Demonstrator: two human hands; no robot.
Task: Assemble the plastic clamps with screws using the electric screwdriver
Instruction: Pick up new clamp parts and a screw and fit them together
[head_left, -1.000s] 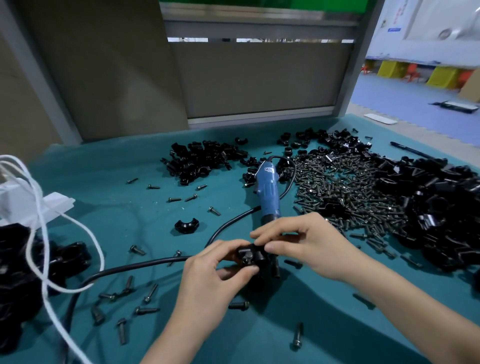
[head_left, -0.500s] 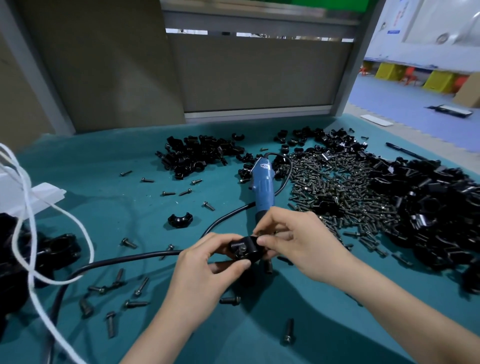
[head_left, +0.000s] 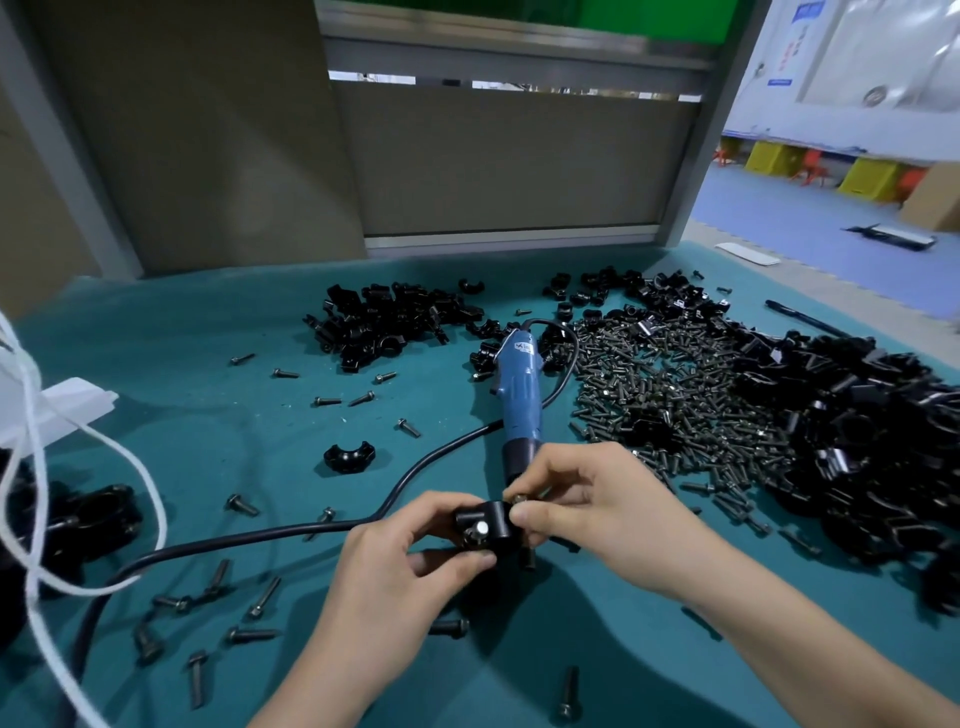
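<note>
**Both hands on 1 clamp, low centre**

The left hand (head_left: 410, 566) grips a black clamp (head_left: 493, 522) just above the teal worktop (head_left: 208, 338), thumb below and fingers curled over its top. 1 bright screw head (head_left: 481, 530) shows in the face turned to the camera. The right hand (head_left: 592, 512) pinches a screw (head_left: 519, 500) between thumb and forefinger at the clamp's upper right corner. Only its head shows, and I cannot tell whether its shank is in a hole.

The blue screwdriver (head_left: 519, 395) lies on the worktop just behind the hands, untouched, its tip hidden behind the right hand. Its black cable (head_left: 291, 530) runs left and leaves the frame at the lower left. To the screwdriver's right lies a screw heap (head_left: 665, 395), then a pile of black clamp parts (head_left: 857, 431) cut off by the right edge. A smaller pile (head_left: 384, 322) sits at the back, and 1 half clamp (head_left: 349, 457) lies alone left of the screwdriver. Loose screws (head_left: 260, 597) are scattered front left. At the left edge, a white cord (head_left: 31, 467) crosses dark clamps (head_left: 78, 519) that are too shadowed to make out.
</note>
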